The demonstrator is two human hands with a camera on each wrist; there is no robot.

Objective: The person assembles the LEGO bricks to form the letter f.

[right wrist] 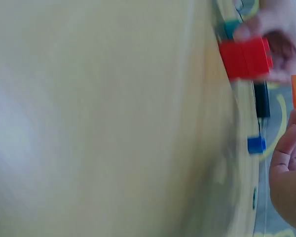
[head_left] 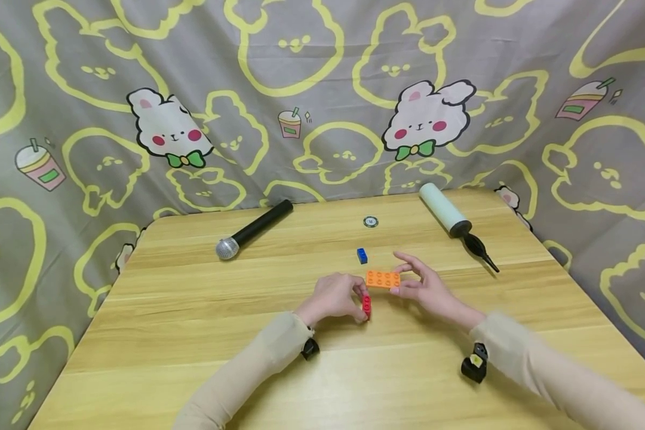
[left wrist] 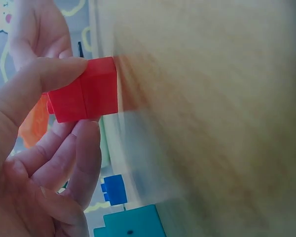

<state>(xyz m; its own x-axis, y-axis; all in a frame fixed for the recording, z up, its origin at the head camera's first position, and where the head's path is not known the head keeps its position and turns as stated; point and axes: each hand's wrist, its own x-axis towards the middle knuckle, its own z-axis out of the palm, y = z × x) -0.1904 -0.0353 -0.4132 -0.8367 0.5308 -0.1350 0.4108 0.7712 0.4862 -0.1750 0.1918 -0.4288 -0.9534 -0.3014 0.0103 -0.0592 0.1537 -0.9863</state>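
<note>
My left hand [head_left: 334, 298] pinches a red toy brick [head_left: 366, 305] between thumb and fingers, low over the wooden table. In the left wrist view a seam crosses the side of the red brick [left wrist: 100, 89], like two bricks stacked. The right hand [head_left: 429, 291] grips one end of an orange brick [head_left: 381, 279] with two rows of studs, held just beyond the red one. Behind them a small blue brick [head_left: 362, 255] stands on the table. A teal brick [left wrist: 133, 222] shows at the bottom of the left wrist view; the left hand hides it in the head view.
On the wooden table [head_left: 193, 346] a black microphone [head_left: 255, 230] lies at the back left. A poker chip [head_left: 371, 221] is at the back middle. A pale hand pump [head_left: 443, 209] with a black nozzle lies at the back right. A patterned curtain [head_left: 333, 107] hangs behind.
</note>
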